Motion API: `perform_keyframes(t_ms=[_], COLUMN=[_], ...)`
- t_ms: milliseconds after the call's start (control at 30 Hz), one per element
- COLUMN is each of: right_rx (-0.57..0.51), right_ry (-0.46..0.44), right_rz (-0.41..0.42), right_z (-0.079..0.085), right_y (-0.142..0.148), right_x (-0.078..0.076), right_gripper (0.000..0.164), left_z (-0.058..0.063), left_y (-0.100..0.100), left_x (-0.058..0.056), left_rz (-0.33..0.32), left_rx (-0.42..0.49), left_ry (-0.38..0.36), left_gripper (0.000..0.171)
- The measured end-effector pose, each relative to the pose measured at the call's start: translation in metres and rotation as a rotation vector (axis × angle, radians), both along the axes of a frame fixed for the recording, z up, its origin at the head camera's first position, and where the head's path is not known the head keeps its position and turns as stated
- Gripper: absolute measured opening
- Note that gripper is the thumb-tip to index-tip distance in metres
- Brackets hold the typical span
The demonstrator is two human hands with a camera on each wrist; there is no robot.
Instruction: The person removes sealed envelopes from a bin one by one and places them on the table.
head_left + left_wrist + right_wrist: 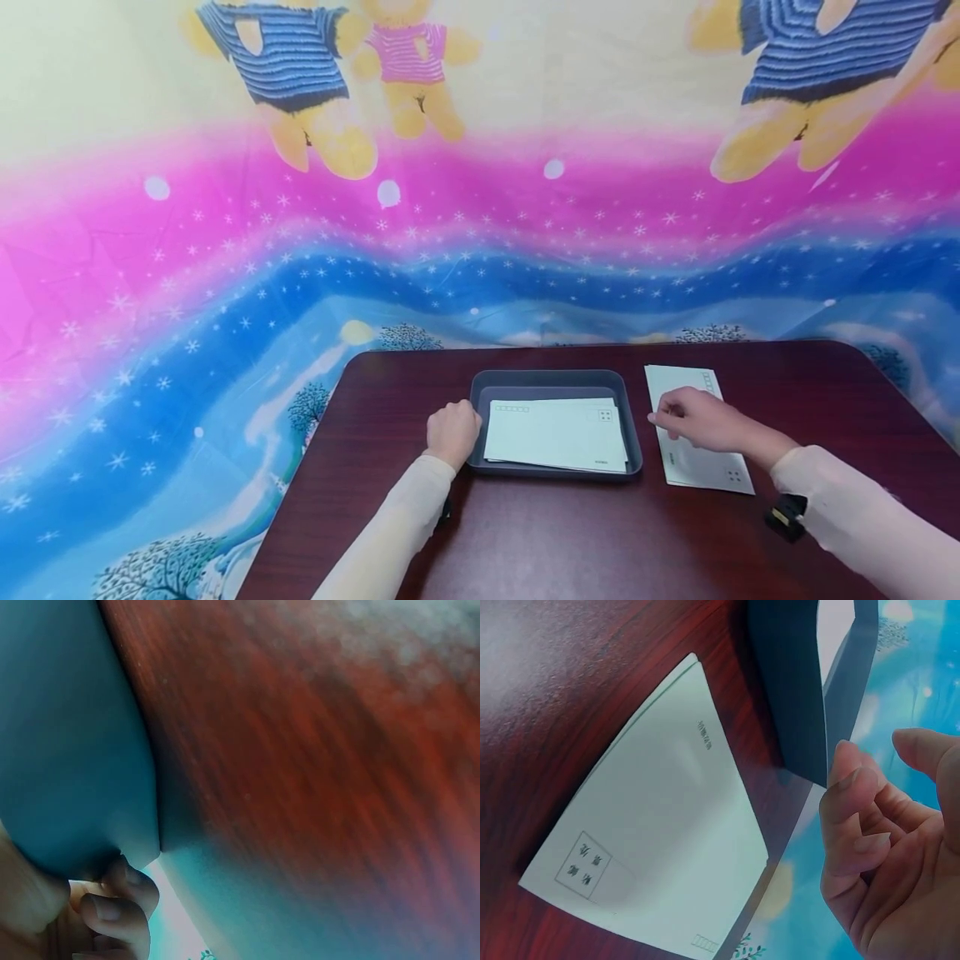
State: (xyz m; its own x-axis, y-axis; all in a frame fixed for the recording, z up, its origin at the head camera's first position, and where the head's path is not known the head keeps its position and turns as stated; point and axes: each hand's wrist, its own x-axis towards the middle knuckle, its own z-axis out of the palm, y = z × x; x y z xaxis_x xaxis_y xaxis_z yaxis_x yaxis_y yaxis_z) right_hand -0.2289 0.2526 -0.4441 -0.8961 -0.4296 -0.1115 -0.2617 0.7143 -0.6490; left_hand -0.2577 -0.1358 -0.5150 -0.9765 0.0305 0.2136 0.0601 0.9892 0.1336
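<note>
A dark grey tray (555, 475) lies on the table with a small stack of white envelopes (555, 433) inside it. My left hand (453, 433) grips the tray's left wall; in the left wrist view its curled fingers (120, 911) hold the tray's edge. A second pile of envelopes (708, 467) lies right of the tray, turned lengthwise, away from me. Above that pile hovers my right hand (697, 418), its fingers loosely bent and thumb apart. The right wrist view shows nothing in this hand (889, 847), with the loose envelopes (660, 802) below and beside it.
The dark red-brown wooden table (555, 542) carries the tray and both piles. Right behind its far edge hangs a printed cloth (480, 208) with bears and snowflakes. A black wrist device (786, 517) sits at the right sleeve.
</note>
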Motion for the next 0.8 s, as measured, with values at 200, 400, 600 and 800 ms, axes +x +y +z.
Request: perform_keyframes(t_ms=[200,400,600,800], right_rx=[0.014,0.034,0.049,0.051], right_ry=[0.008,0.026,0.038,0.038], right_rz=[0.008,0.017,0.031,0.044], right_z=[0.005,0.007,0.006,0.008], right_y=[-0.01,-0.02,-0.029,-0.037], right_x=[-0.001,-0.004,-0.009,-0.012], right_gripper=[0.028,0.027,0.026,0.028], left_z=[0.0,0.001,0.002,0.001], left_y=[-0.001,-0.001,0.0,0.0], left_x=[0.0,0.001,0.002,0.002], left_rz=[-0.004,-0.001,0.001,0.0], left_rx=[-0.011,-0.022,-0.028,-0.027], left_ry=[0.012,0.022,0.023,0.012], left_gripper=[0.042,0.041,0.043,0.043])
